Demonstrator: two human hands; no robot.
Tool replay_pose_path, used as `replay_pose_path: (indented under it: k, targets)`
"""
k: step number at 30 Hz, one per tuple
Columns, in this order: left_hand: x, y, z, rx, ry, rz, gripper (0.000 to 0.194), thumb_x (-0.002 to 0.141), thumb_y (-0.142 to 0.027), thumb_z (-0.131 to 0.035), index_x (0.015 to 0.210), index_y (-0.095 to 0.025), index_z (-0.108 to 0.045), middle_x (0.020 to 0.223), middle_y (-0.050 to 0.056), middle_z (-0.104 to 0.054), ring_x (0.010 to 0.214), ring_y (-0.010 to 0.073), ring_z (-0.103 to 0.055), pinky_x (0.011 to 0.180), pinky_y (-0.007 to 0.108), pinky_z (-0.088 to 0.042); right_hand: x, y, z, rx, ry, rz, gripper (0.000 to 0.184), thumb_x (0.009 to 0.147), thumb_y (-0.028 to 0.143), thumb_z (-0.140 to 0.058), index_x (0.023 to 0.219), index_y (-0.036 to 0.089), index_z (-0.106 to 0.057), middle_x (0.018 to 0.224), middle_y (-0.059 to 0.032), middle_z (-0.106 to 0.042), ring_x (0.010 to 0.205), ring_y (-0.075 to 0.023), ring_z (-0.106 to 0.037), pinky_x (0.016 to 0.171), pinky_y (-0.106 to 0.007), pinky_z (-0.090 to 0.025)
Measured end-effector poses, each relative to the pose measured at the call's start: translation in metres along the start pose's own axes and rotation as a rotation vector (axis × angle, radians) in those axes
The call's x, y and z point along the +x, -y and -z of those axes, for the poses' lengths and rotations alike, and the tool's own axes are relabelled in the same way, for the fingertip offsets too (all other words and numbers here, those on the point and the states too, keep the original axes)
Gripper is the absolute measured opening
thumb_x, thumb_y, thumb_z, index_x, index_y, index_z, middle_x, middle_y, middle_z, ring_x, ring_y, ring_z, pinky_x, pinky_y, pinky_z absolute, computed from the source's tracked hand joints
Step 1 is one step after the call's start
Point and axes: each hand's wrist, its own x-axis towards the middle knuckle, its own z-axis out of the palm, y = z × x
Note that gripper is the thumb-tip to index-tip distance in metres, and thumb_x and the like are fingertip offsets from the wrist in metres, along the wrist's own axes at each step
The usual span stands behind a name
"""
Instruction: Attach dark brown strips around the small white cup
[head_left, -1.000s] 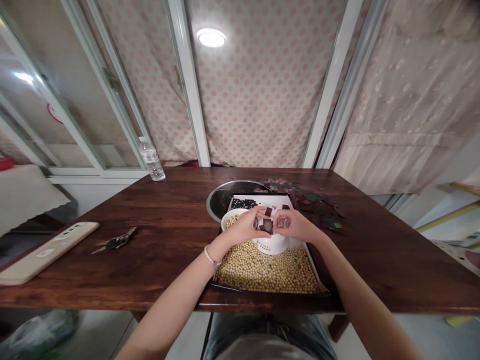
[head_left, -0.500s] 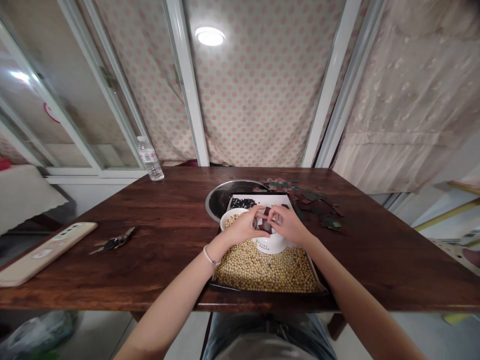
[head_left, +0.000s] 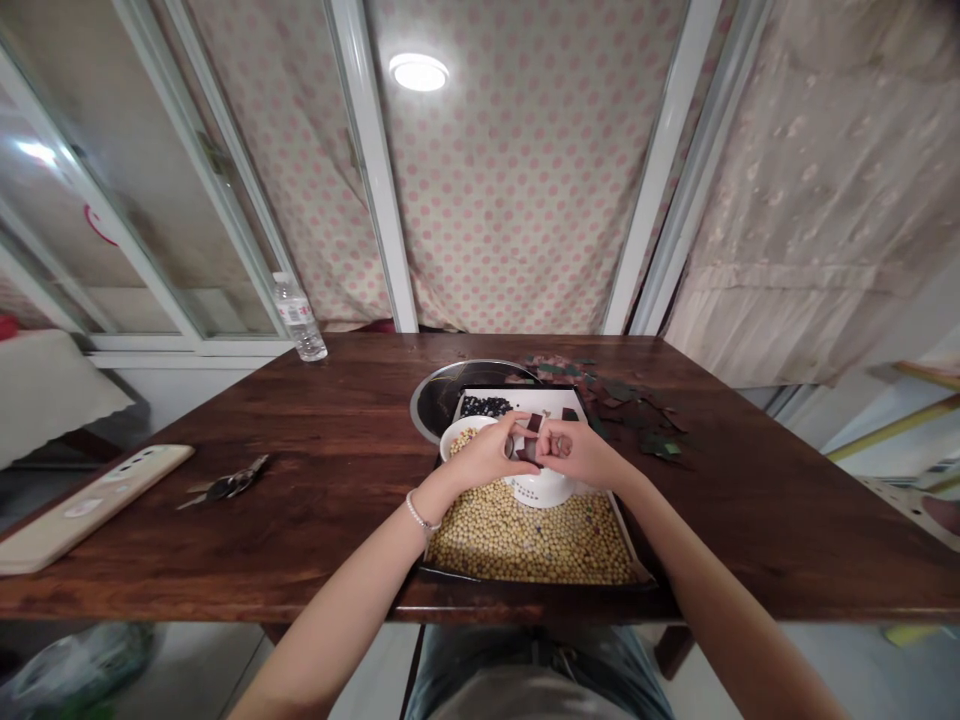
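My left hand (head_left: 486, 452) is curved around a dark brown, flat paper-like piece (head_left: 527, 456), its thumb on the near side and its fingers on the far side. Against the piece's right side, my right hand (head_left: 579, 452) is curled closed; what its fingertips pinch is hidden. Both hands are over a white bowl (head_left: 541, 492) with small marks on its side. That bowl sits on yellow soybeans (head_left: 532, 545) in a black-edged tray (head_left: 517, 387). Left of it, a second white bowl (head_left: 446, 442) with mixed beans is partly behind my left hand. Black beans (head_left: 486, 406) lie at the tray's far left.
A round dark dish with a silver rim (head_left: 417, 400) is behind the tray. Brown and green scraps (head_left: 622, 395) are scattered at the back right. On the left are keys (head_left: 225, 484), a cream-coloured phone (head_left: 97, 505) and a water bottle (head_left: 301, 320).
My right hand has turned and its fingers have curled in more tightly beside the brown piece. My left hand stays almost where it was.
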Motion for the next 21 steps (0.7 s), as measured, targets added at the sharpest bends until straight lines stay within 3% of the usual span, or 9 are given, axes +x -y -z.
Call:
replay_pose_path:
  k: [6, 11, 21]
  targets:
    - [-0.0002, 0.0003, 0.0004, -0.004, -0.002, -0.010, 0.069, 0.061, -0.029, -0.078, 0.120, -0.019, -0.042, 0.111, 0.012, -0.063, 0.102, 0.0271, -0.058, 0.085, 0.039, -0.042, -0.0010, -0.0033, 0.0034, 0.013, -0.036, -0.034, 0.010, 0.068, 0.011, -0.057, 0.064, 0.019, -0.053, 0.060, 0.0042, -0.055, 0.053, -0.0101, -0.047, 0.051, -0.021, -0.035]
    - [-0.0003, 0.0017, 0.0005, -0.009, 0.005, -0.017, 0.070, 0.062, -0.029, -0.078, 0.121, -0.020, -0.041, 0.111, 0.011, -0.063, 0.100, 0.0269, -0.059, 0.086, 0.041, -0.042, -0.0014, -0.0030, 0.0046, 0.057, 0.042, -0.025, 0.011, 0.067, 0.014, -0.060, 0.061, 0.019, -0.052, 0.059, 0.0041, -0.057, 0.051, -0.0097, -0.048, 0.049, -0.021, -0.037]
    - [0.0005, 0.0015, 0.0010, 0.015, -0.009, 0.007, 0.071, 0.059, -0.029, -0.079, 0.119, -0.020, -0.043, 0.110, 0.011, -0.063, 0.103, 0.0276, -0.058, 0.089, 0.042, -0.040, -0.0007, 0.0039, 0.0004, 0.063, -0.032, -0.013, 0.010, 0.067, 0.014, -0.059, 0.062, 0.019, -0.053, 0.057, 0.0044, -0.057, 0.050, -0.0097, -0.047, 0.049, -0.021, -0.036]
